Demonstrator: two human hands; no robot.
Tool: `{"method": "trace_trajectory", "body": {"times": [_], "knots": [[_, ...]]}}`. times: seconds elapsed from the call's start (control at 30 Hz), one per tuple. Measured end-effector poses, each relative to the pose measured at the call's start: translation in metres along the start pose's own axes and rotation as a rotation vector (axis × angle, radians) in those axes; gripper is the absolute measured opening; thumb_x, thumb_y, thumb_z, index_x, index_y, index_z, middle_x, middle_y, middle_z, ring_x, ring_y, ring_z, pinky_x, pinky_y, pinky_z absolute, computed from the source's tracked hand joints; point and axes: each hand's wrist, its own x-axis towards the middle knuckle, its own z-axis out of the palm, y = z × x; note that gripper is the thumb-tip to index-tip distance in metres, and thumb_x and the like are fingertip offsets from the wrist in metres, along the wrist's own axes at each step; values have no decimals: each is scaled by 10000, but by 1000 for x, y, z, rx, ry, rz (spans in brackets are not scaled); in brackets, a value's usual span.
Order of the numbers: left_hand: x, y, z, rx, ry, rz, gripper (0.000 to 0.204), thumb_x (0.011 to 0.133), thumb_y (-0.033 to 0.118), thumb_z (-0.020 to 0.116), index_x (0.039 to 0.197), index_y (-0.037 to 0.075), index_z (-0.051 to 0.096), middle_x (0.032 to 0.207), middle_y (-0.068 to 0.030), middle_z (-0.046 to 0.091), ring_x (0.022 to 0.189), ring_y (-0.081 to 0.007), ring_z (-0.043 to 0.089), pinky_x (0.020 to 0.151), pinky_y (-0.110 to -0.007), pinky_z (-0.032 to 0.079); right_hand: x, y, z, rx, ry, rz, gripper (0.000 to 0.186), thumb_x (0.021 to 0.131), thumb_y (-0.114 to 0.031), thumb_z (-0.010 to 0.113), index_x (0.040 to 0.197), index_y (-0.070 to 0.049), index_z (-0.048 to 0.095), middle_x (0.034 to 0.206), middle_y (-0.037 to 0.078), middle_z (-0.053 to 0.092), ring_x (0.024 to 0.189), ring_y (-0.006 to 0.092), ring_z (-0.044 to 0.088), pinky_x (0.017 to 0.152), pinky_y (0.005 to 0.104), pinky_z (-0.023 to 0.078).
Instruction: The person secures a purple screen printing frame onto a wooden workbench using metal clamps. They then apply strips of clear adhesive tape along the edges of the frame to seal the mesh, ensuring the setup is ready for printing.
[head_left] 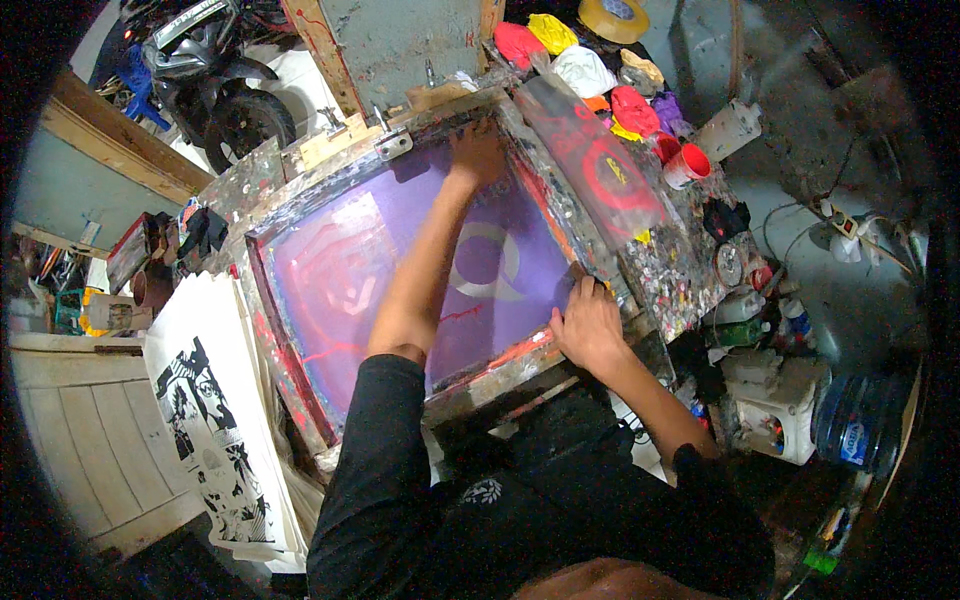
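A printing screen (pixel 400 270) with a purple mesh and a paint-stained frame lies on the bench (pixel 660 270) and covers most of it. The left hand (pixel 476 153) reaches to the far edge of the screen and presses flat on the mesh, fingers narrow together; I cannot tell if it holds something. The right hand (pixel 588 325) grips the near right corner of the frame with bent fingers.

At the far right corner of the bench stands a red cup (pixel 688 165) with a white inside; its content is not clear. Behind it lie knotted plastic bags (pixel 580 60) of paint in red, yellow, white and purple, and a yellow roll of tape (pixel 612 17).

Left of the bench, a stack of white sheets (pixel 215 420) with a black picture lies. On the floor at the right stands a big blue water bottle (pixel 860 425) with a blue label.
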Motion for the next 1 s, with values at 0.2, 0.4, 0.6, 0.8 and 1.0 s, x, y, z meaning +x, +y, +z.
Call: {"method": "trace_trajectory", "body": {"times": [0.2, 0.4, 0.6, 0.8, 1.0], "knots": [[-6, -2, -27, 46, -162, 224, 597, 986, 325, 380, 1486, 2, 335, 1529, -175, 370, 1424, -308, 333, 1140, -522, 273, -2, 7, 6, -70, 92, -116, 383, 903, -339, 566, 923, 39, 620, 929, 205, 615, 925, 337, 602, 885, 435, 468], [-20, 10, 11, 100, -89, 117, 637, 1016, 406, 284, 1512, 7, 274, 1576, -157, 287, 1462, -291, 268, 1177, -513, 193, -3, 18, 16, -38, 173, -202, 374, 909, -336, 551, 889, 30, 620, 898, 218, 624, 879, 354, 620, 866, 443, 477], [-22, 15, -9, 38, -183, 21, 708, 996, 486, 319, 1553, 71, 183, 1624, -100, 180, 1492, -269, 189, 1181, -585, 122, -5, 22, 14, -21, 110, -216, 407, 913, -356, 539, 895, 39, 634, 914, 231, 633, 860, 363, 635, 848, 455, 494], [10, -8, -29, 11, -277, 78, 806, 932, 597, 445, 1559, 152, 205, 1629, -46, 183, 1488, -267, 197, 1151, -646, 128, -1, 28, 11, -11, 64, -215, 448, 910, -394, 538, 951, 33, 667, 963, 231, 659, 903, 361, 649, 877, 471, 495], [22, -36, 11, -52, 2, 98, 721, 921, 539, 504, 1503, 143, 347, 1588, -101, 280, 1433, -305, 305, 1123, -623, 227, 15, 20, -24, -86, -100, -346, 391, 908, -352, 542, 850, -4, 710, 885, 201, 679, 878, 347, 660, 848, 470, 506]]}}
